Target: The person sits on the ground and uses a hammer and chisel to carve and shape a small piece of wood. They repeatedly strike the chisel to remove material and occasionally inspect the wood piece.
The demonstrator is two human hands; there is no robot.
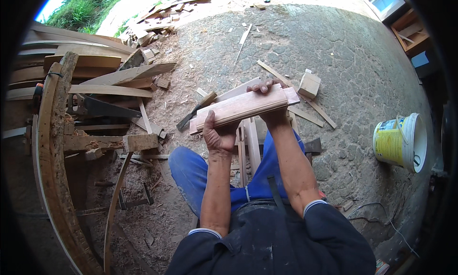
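Observation:
I hold a short, pale pinkish wooden board (250, 103) tilted in front of me, with a narrower stepped end on the right and a groove along its near edge. My left hand (221, 136) grips its left part from below, thumb up along the front face. Around its right part is my right hand (272, 110), fingers curled over the far edge, palm underneath. Just behind the board lies a tool with a wooden handle (208, 100) and a dark flat blade, which looks like a chisel. Below my hands, pale wooden strips (252, 144) lie between my knees.
Timber (86, 60) is stacked at left beside a hand saw (107, 107) and a rough wooden frame (55, 117). A wooden block (309, 84) and thin strips (319, 110) lie ahead. At right a white and yellow bucket (396, 141) lies tipped; a cable (389, 218) trails nearby.

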